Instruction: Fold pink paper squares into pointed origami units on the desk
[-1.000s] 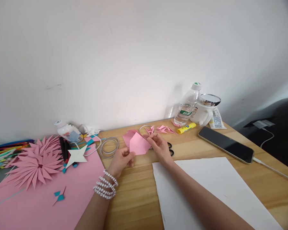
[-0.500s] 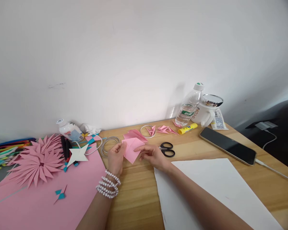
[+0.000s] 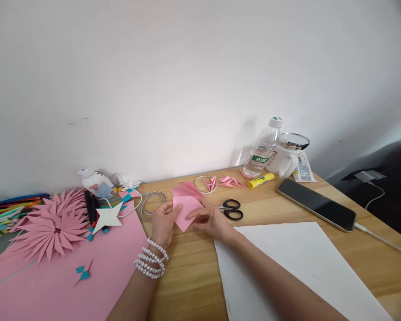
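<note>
A creased pink paper piece is held between both hands above the wooden table. My left hand pinches its left edge, thumb on top; a beaded bracelet circles that wrist. On the other side, my right hand grips the paper's right edge with its thumb and fingers. More pink paper lies just behind the held piece. Small folded pink pieces rest farther back, one of them inside a ring. Black-handled scissors lie to the right of my right hand.
Pink sheet, spiky pink paper flowers, white paper star and white bottle are left. White board, phone, glue stick, water bottle and mug are right. A wall stands behind.
The pink paper has shifted slightly right and down between my hands. My right fingers have moved up along its right edge and now close around it more.
</note>
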A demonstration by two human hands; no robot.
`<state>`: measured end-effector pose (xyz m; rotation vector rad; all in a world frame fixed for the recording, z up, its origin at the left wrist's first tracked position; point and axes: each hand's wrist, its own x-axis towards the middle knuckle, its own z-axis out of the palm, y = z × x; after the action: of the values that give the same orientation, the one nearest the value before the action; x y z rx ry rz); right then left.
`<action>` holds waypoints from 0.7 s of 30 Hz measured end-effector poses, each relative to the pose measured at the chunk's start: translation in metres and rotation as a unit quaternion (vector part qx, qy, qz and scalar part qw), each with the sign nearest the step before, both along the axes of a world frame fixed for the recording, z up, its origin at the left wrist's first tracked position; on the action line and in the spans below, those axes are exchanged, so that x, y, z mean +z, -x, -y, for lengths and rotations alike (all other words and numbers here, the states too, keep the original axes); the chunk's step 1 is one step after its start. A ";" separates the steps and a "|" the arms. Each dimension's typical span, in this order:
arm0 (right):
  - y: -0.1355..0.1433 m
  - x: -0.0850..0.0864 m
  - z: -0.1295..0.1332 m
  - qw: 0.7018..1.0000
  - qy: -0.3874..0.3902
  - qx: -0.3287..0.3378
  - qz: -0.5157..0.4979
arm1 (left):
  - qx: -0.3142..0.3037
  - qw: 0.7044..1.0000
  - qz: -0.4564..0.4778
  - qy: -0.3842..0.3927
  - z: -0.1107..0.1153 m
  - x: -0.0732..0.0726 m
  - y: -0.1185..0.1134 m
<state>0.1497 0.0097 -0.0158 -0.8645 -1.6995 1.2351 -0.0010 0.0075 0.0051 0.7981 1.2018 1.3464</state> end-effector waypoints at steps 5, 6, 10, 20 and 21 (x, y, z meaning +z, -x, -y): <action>0.000 0.002 0.002 0.999 -0.016 -0.021 0.044 | -0.003 1.000 0.005 0.002 0.000 -0.002 0.001; 0.001 0.003 0.002 0.998 -0.023 -0.029 0.049 | -0.005 1.000 0.008 0.001 0.000 -0.002 0.000; 0.002 0.005 0.001 0.996 -0.036 -0.060 0.051 | -0.016 1.000 0.021 0.003 0.000 0.000 -0.001; 0.002 0.006 -0.003 0.988 0.012 -0.155 -0.002 | -0.117 0.993 0.010 -0.021 0.003 0.004 -0.003; 0.002 0.005 -0.004 0.987 0.018 -0.159 -0.009 | -0.123 0.992 0.006 -0.021 0.003 0.005 -0.003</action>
<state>0.1481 0.0132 -0.0104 -1.0952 -1.4607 1.0553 0.0016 0.0041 0.0097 0.9360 1.0310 1.1746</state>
